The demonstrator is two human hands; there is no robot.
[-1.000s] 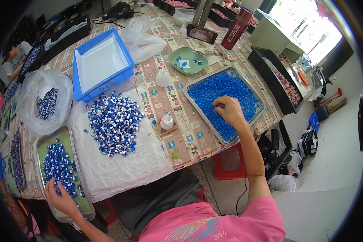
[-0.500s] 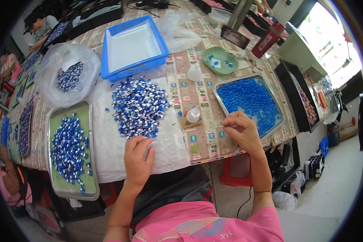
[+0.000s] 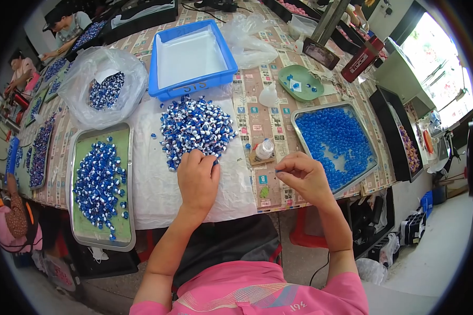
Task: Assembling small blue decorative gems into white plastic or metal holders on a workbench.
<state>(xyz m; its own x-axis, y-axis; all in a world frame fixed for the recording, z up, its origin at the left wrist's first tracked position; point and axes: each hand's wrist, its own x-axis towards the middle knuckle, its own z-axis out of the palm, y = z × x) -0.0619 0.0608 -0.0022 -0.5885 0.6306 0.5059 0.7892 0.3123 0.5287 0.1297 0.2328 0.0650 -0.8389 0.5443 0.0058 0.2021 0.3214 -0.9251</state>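
At the near edge of a heap of blue-and-white beads [image 3: 197, 126], my left hand [image 3: 198, 184] is closed, with a dark blue bead [image 3: 215, 163] showing at its thumb and fingertips. My right hand [image 3: 306, 178] is pinched over the table between a small white bottle [image 3: 265, 149] and a metal tray [image 3: 294, 119] of clear blue beads [image 3: 331, 136]. A speck of blue shows at its fingertips, apparently a small blue bead, mostly covered by the fingers. The heap lies on white sheeting [image 3: 160, 205]; the bottle stands on a small brown pad.
Left of the sheeting lies a green-bottomed metal tray [image 3: 131, 226] with more blue-and-white beads. Behind it sits a plastic bag [image 3: 134, 100] of beads. A blue basin [image 3: 194, 93] stands beyond the heap. Right of it are a green dish [image 3: 305, 94], a phone [image 3: 320, 53] and a red flask [image 3: 361, 59].
My right hand has moved left, away from the tray of blue beads, and its fingertips have come together. My left hand has closed at the heap, a bead now showing there. The view has shifted slightly.
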